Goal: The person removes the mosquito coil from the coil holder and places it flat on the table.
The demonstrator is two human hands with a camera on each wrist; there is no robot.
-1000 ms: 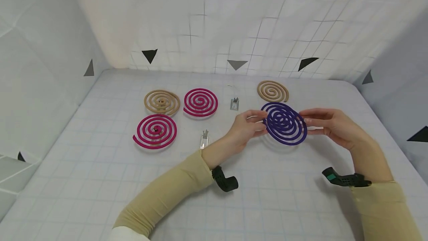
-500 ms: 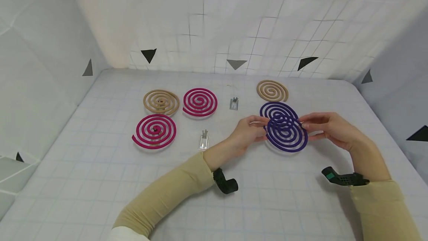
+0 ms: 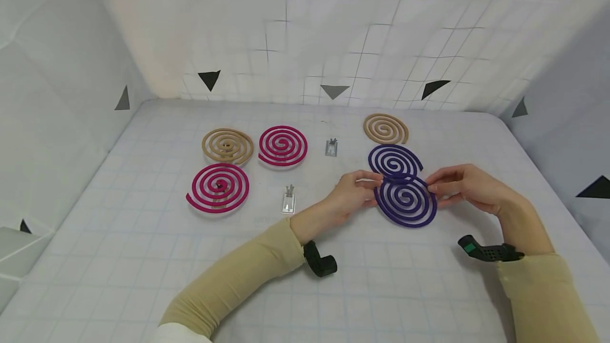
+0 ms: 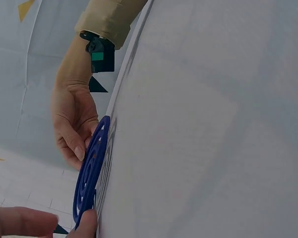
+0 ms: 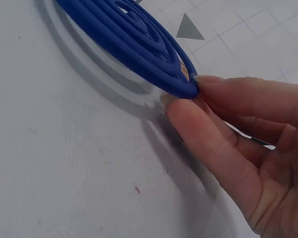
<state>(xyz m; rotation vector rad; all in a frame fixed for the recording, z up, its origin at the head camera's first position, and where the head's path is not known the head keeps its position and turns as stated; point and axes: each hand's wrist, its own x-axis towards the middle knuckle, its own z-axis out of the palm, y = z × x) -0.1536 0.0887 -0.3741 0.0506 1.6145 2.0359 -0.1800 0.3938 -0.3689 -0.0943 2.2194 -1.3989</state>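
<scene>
Dark triangles [image 3: 209, 80] mark the white back wall [image 3: 324, 25].

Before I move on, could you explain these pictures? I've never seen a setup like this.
No robot here: a person works bare-handed. The wide picture comes from a camera on the head, looking down; the other two come from the black cameras on the wrists. Set out on the white surface are two tan spirals, two pink spirals, small metallic pieces and a back purple spiral. The left hand and right hand hold the front purple spiral by opposite edges; in the wide view it overlaps the back one.
</scene>
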